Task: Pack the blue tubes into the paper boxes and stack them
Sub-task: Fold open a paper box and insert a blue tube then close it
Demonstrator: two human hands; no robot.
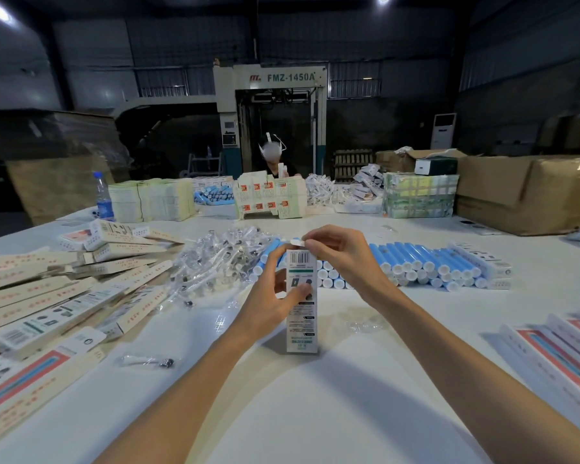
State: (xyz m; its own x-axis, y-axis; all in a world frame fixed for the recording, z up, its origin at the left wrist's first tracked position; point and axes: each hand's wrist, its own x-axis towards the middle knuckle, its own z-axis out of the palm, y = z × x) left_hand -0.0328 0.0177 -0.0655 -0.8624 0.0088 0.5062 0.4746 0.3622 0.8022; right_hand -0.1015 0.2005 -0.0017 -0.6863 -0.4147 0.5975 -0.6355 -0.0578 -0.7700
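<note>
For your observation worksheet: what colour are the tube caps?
The caps are white, on the blue tubes; head view shows them best.

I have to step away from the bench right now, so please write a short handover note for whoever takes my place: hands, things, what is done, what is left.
Left hand grips the upright paper box round its middle. The right hand pinches its top flap, which is not yet tucked shut.
Blue tubes lie heaped on the table behind the box. More boxes lie in a loose pile at the left.
Done: cannot tell whether this box already holds a tube.
Left: close the flap, set the box aside, pack the heaped tubes, stack the boxes neatly.
</note>
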